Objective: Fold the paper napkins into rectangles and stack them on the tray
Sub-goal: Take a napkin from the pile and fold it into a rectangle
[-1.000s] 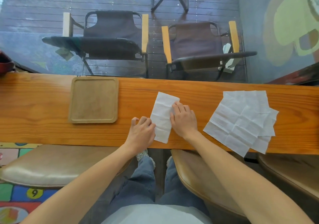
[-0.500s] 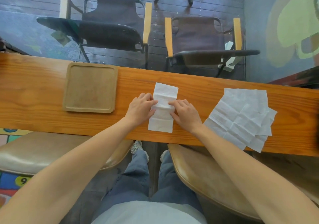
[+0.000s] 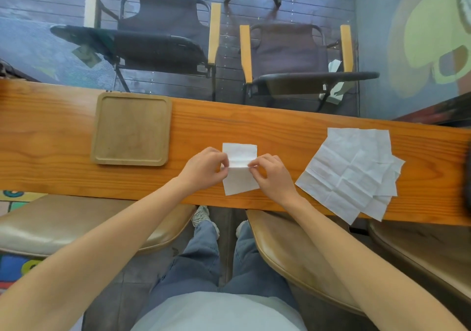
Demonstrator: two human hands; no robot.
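A white paper napkin [image 3: 239, 155], folded into a narrow strip, lies on the wooden counter [image 3: 280, 131] in front of me. My left hand [image 3: 204, 168] pinches its left edge and my right hand [image 3: 271, 175] pinches its right edge, lifting the near half up and over toward the far half. A square wooden tray [image 3: 131, 128] with nothing on it sits on the counter to the left. A loose pile of unfolded white napkins [image 3: 351, 170] lies to the right, its near corners reaching past the counter's front edge.
Two dark folding chairs with wooden armrests [image 3: 163, 37] [image 3: 293, 52] stand beyond the counter's far edge. Tan padded stools [image 3: 63, 223] [image 3: 293, 254] sit under the near edge. A dark object [image 3: 467, 177] shows at the right border.
The napkin has been turned straight. Both hands moved from pressing its sides to pinching its edges, and the near half is now lifted and folding toward the far half.
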